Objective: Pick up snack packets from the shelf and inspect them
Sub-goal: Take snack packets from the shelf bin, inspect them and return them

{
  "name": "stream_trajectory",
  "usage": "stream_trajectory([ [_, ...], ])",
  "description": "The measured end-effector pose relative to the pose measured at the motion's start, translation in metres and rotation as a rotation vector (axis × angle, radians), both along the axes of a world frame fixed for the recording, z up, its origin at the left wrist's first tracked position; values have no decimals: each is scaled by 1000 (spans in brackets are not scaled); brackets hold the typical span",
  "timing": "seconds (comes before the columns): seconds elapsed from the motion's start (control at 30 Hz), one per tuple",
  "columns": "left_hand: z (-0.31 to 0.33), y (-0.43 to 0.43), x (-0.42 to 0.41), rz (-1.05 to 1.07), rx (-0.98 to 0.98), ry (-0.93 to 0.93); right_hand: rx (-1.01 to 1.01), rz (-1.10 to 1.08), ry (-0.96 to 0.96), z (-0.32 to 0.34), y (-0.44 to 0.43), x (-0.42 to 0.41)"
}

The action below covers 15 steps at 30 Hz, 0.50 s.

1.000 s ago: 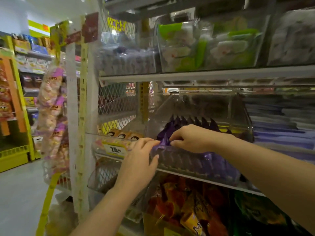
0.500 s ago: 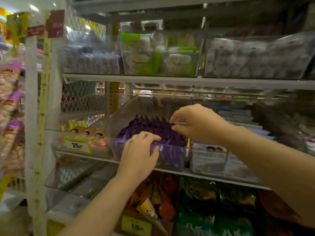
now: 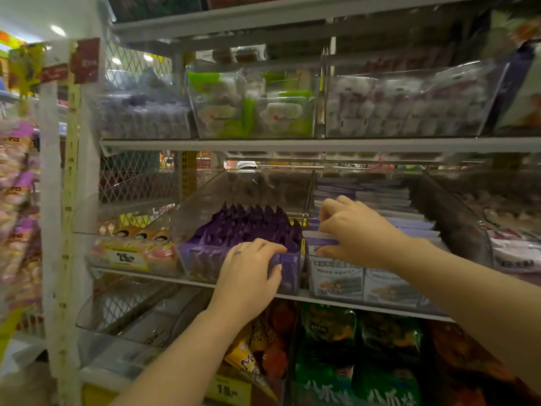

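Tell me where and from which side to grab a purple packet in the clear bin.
Likely pinch the pointed top of a purple packet, from above and in front. They stand upright, packed tight in the clear bin, so only tips are free. The left hand holds its front wall; the right hand pinches a pale packet.

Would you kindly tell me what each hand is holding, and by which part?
Right hand: lavender-topped packet, top edge; left hand: purple-packet bin, front rim.

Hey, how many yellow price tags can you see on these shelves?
2. The 25 tag sits on the bin front left of the purple packets; the lower tag is at the lowest shelf in view, below the left hand. More may be hidden behind the arms.
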<state>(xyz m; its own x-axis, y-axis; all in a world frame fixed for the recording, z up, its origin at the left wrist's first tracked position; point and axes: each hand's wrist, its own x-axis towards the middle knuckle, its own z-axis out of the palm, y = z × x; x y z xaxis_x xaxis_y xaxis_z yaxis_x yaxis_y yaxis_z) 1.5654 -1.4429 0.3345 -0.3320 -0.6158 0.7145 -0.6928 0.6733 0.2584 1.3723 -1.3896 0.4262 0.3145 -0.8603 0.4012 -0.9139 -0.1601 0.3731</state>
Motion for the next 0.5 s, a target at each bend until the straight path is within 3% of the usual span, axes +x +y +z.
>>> stream_trajectory([
  [0.3, 0, -2, 1, -9, 5, -8, -193, 80, -39, -2, 14, -6],
  [0.5, 8, -3, -3, -26, 36, -54, -319, 115, 0, 30, 19, -2],
])
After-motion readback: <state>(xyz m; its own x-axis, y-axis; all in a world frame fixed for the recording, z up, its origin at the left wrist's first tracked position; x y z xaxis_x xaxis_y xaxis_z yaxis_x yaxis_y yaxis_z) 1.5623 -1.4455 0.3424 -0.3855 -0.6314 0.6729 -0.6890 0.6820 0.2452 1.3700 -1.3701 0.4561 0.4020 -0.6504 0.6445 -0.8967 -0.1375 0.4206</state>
